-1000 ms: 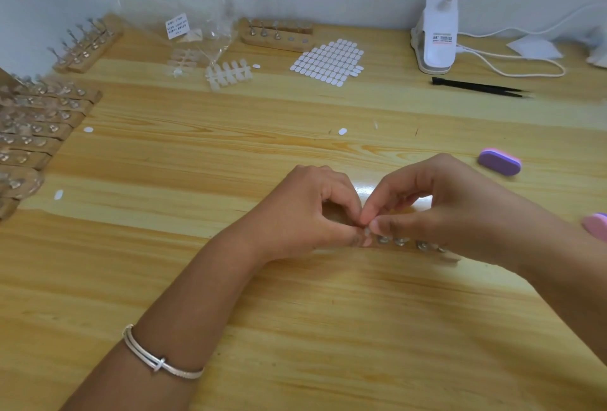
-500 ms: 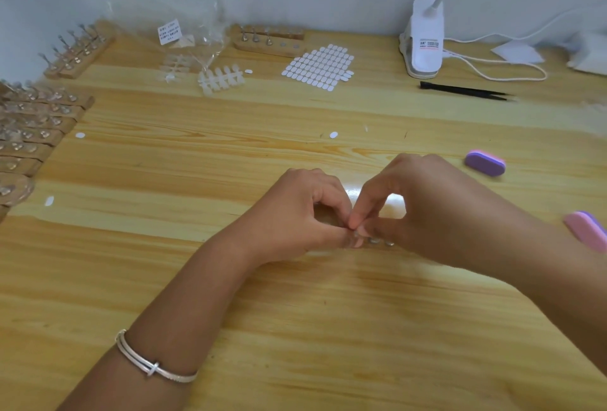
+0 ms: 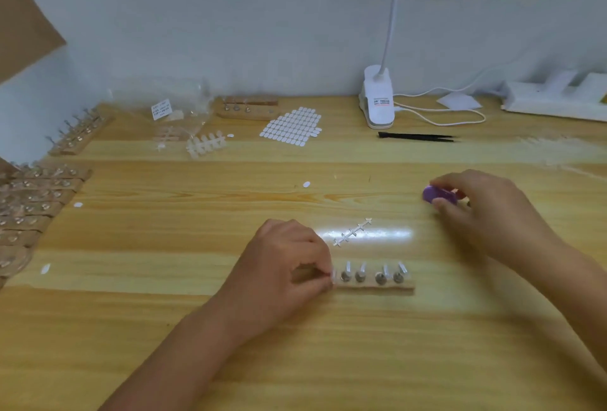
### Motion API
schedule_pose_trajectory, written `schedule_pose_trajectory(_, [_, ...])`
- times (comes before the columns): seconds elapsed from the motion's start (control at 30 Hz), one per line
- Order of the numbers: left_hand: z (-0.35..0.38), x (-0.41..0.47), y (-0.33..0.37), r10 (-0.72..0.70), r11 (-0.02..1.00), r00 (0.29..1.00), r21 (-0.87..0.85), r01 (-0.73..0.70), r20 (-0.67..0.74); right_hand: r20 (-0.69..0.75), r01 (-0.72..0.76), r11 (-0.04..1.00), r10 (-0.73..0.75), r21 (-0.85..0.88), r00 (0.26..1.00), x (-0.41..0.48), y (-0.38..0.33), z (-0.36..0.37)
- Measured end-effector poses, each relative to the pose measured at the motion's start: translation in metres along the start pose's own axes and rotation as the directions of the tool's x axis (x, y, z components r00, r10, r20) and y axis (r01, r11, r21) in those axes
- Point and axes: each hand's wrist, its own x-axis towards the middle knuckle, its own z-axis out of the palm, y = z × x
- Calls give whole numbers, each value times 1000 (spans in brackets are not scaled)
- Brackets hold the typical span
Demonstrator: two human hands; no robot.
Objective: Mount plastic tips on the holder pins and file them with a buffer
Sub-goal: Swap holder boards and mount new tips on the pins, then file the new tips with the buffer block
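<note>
A small wooden holder (image 3: 374, 286) with several metal pins lies on the table in front of me. My left hand (image 3: 285, 269) pinches its left end, where a clear plastic tip (image 3: 333, 274) sits on a pin between my fingertips. Farther right and back, my right hand (image 3: 486, 210) closes its fingers around a purple buffer (image 3: 438, 194) resting on the table. A bare plastic sprue (image 3: 352, 232) lies just behind the holder.
Several loaded holders (image 3: 36, 200) are stacked at the left edge. At the back are a bag of tips (image 3: 177, 115), a tip strip (image 3: 205, 145), a sticker sheet (image 3: 292, 126), another holder (image 3: 246, 108), a clip lamp (image 3: 377, 98), black tweezers (image 3: 415, 137) and a power strip (image 3: 555, 97).
My right hand left the holder and moved right and back onto the purple buffer. My left hand stays at the holder's left end. The camera tilted up.
</note>
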Motion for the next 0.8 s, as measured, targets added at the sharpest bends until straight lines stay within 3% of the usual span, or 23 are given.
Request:
schedule_pose_trajectory(0.07, [1, -3, 6, 89, 989, 994, 125, -80, -70, -73, 38, 996, -33, 76, 997, -6, 3, 7])
schedule_pose_trajectory(0.13, [2, -7, 15, 88, 988, 982, 141, -64, -168, -119, 73, 990, -59, 122, 991, -10, 6, 11])
schedule_pose_trajectory(0.27, [-1, -11, 42, -133, 987, 944, -132, 98, -300, -115, 118, 961, -92, 250, 989, -23, 7, 12])
schedule_pose_trajectory(0.33, [2, -11, 55, -224, 943, 937, -303, 139, -269, -64, 113, 862, -93, 494, 994, -33, 3, 7])
schedule_pose_trajectory(0.4, [8, -9, 66, -243, 914, 940, -382, 138, -241, -18, 117, 645, -159, 755, 987, -44, -1, 0])
schedule_pose_trajectory(0.47, [16, -5, 74, -254, 887, 940, -442, 133, -228, -7, 100, 481, -193, 871, 981, -55, -2, -2])
schedule_pose_trajectory(0.67, [33, -3, 77, -282, 787, 942, -605, 118, -183, -14, 75, 300, -200, 951, 980, -75, -1, 8])
schedule_pose_trajectory(0.8, [35, -9, 74, -306, 758, 927, -645, 98, -218, -83, 169, 283, -290, 944, 953, -83, -8, 12])
